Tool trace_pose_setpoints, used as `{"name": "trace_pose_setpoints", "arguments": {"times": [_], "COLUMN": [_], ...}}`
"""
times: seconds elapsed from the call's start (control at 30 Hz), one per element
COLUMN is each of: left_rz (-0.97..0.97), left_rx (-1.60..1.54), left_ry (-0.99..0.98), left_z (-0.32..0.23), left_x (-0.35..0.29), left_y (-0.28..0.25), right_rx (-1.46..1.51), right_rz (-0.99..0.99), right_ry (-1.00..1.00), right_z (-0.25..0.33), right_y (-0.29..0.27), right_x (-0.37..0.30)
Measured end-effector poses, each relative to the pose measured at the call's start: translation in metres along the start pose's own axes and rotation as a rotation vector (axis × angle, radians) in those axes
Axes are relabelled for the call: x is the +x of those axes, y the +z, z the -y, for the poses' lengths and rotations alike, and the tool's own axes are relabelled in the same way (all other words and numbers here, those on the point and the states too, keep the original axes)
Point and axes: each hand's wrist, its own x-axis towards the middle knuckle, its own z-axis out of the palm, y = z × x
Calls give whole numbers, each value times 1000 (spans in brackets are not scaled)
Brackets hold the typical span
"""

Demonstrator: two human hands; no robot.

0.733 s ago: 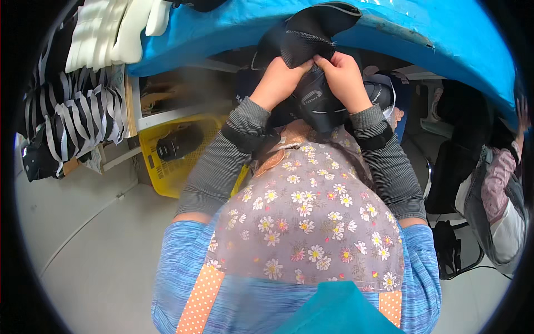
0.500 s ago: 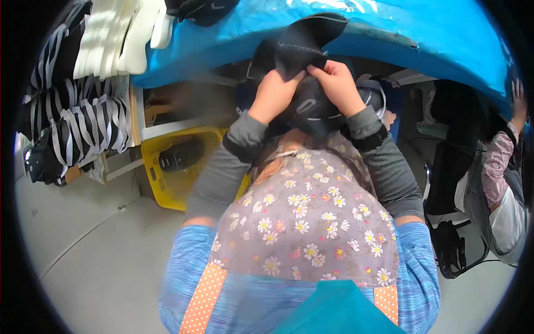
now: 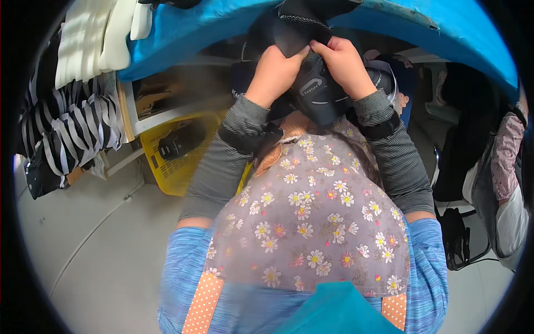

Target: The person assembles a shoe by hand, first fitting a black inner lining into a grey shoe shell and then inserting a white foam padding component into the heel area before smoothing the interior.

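My left hand (image 3: 275,69) and my right hand (image 3: 342,64) meet at the edge of the blue table (image 3: 445,28), and both pinch the same black shoe upper (image 3: 320,92). The left fingers are pressed together on its mesh flap from one side, the right fingers closed on it from the other, the thumbs almost touching. The upper hangs just below the table's edge, above my lap, its rounded part with a pale outlined patch facing me.

Below the table, to the left of my left forearm, a yellow basket (image 3: 167,161) stands on the floor. In it lies one dark shoe part (image 3: 178,142); what else it holds I cannot tell. Further left of the table a bundle of black-and-white straps (image 3: 67,133) hangs down, and on the table's left end white foam pieces (image 3: 94,39) lie in a row.

The floor (image 3: 83,245) under the table is pale grey and smooth. Right of the table another person's sleeve (image 3: 506,150), pink and patterned, shows beside a dark chair (image 3: 461,161). My flowered apron (image 3: 311,222) covers my lap beneath the upper.
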Motion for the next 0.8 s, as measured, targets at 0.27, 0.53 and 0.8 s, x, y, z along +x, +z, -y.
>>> {"name": "trace_pose_setpoints", "arguments": {"times": [0.27, 0.53, 0.8], "left_rz": [-209, -157, -136], "left_rx": [35, -126, -279], "left_ry": [211, 221, 250], "left_z": [5, 18, 15], "left_x": [-13, -8, -5], "left_y": [6, 9, 13], "right_rx": [311, 122, 157], "right_rz": [30, -13, -32], "right_ry": [-91, -91, -81], "right_z": [-3, 0, -12], "right_y": [7, 11, 10], "right_x": [-2, -5, 3]}}
